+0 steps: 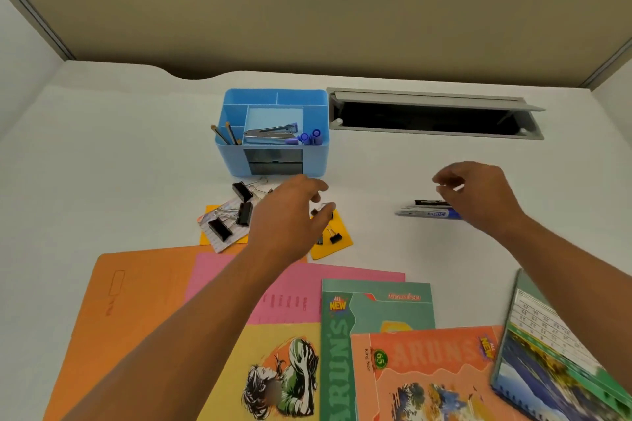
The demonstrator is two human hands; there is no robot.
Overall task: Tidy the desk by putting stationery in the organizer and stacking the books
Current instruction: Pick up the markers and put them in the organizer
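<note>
Head view, six binder clips [244,214], left hand [290,212] maybe pinching one, right hand [478,195] loose, empty, two pens [427,213]

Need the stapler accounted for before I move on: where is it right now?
In the head view, the stapler lies inside the blue organizer, left of centre on the desk, between the pencils and the blue-capped pens.

One head-worn view looks forward and steeply down at the desk [119,147], facing the partition [307,10] behind the organizer [232,154]. The books [376,318] in front of the organizer lie nearest the lens.
</note>
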